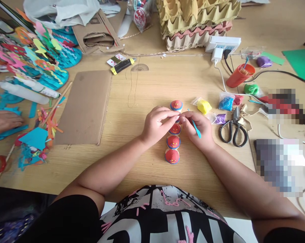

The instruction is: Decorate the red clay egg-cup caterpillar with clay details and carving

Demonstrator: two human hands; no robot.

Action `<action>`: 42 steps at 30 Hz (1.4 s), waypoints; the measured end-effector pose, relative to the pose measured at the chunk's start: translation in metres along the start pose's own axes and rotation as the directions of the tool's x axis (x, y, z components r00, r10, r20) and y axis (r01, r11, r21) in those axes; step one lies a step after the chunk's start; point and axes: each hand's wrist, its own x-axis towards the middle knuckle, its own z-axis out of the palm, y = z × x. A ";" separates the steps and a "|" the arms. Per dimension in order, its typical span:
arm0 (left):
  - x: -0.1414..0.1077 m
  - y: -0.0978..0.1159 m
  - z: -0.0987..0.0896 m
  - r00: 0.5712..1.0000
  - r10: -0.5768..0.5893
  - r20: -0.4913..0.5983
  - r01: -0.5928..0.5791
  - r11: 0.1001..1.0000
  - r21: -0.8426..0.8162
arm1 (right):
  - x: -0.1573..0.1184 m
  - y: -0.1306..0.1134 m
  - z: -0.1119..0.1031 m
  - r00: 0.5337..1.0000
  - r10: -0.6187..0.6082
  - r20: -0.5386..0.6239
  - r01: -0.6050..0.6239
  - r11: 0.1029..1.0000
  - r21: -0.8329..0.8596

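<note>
A row of several egg-carton cups, covered in red clay with blue rims and small yellow smiling faces, runs away from me on the table. Above the far part of the row, my left hand pinches thumb and forefinger together; whatever is between them is too small to make out. Its fingertips meet those of my right hand, which is also closed in a pinch. A light-blue plastic clay tool is tucked across the right hand's fingers. Both hands partly hide one cup.
Right of my hands lie yellow clay, blue clay and black-handled scissors. Farther off stand a red cup, a power strip and stacked egg trays. Cardboard lies left, near another person's hand and paper scraps.
</note>
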 end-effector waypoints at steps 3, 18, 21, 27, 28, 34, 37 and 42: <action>0.000 0.000 -0.001 0.996 -0.093 0.000 0.093 0.994 -0.064 | 0.001 -0.001 0.000 1.000 0.018 -0.007 -0.017 0.999 0.033; 0.005 -0.003 -0.007 0.986 0.159 0.053 -0.163 0.985 0.063 | 0.003 -0.006 -0.007 0.998 0.026 0.055 -0.027 1.000 0.017; 0.005 -0.004 -0.008 0.979 0.195 0.060 -0.200 0.975 0.094 | 0.003 -0.007 -0.007 0.998 0.017 0.066 -0.018 1.000 0.014; 0.002 -0.006 -0.007 0.968 0.245 0.048 -0.250 0.935 0.251 | 0.002 -0.008 -0.007 0.997 -0.004 0.080 0.003 1.000 0.017; 0.002 -0.006 -0.007 0.968 0.249 0.045 -0.252 0.933 0.258 | 0.002 -0.008 -0.007 0.996 -0.010 0.084 0.009 1.000 0.014; 0.001 -0.005 -0.008 0.978 0.190 0.086 -0.206 0.938 0.277 | 0.000 -0.007 -0.005 0.997 -0.037 0.075 0.041 0.998 -0.056; 0.001 -0.002 -0.006 0.989 0.132 0.065 -0.143 0.966 0.213 | -0.001 -0.006 -0.004 0.998 -0.027 0.057 0.031 0.996 -0.078; 0.001 0.000 -0.001 0.996 -0.091 0.007 0.091 0.993 -0.070 | 0.002 -0.005 -0.004 0.998 0.058 -0.009 -0.058 0.998 -0.011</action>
